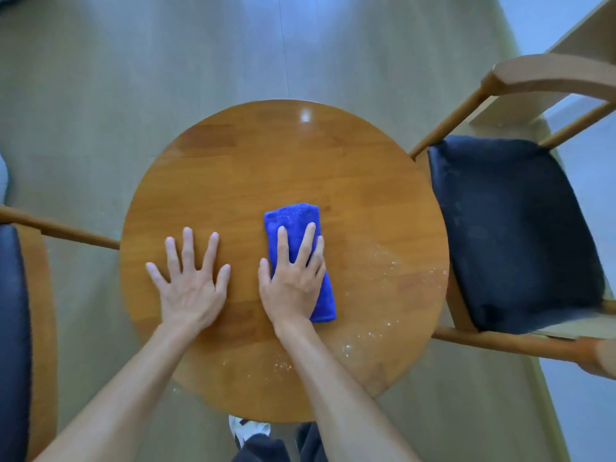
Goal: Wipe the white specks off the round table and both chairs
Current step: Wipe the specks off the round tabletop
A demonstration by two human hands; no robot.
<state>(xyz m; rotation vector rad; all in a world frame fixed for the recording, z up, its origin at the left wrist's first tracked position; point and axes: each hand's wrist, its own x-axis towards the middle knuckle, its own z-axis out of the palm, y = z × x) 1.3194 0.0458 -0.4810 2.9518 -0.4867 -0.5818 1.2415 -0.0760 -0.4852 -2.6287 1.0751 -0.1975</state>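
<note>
Pale wood-look floor (133, 95); soft overhead glare.

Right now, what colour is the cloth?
Blue; the cloth shows best in the head view.

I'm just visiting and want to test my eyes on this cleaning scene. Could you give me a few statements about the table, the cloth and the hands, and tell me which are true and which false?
1. The right hand presses flat on a folded blue cloth. True.
2. The left hand holds a second cloth. False: it lies flat and bare on the round table, fingers spread.
3. White specks remain on the table to the right of the cloth. True.
4. The chair on the right has a pale wooden seat. False: its seat is dark, with a wooden frame.
5. The cloth lies on a chair. False: it lies on the table.
</note>
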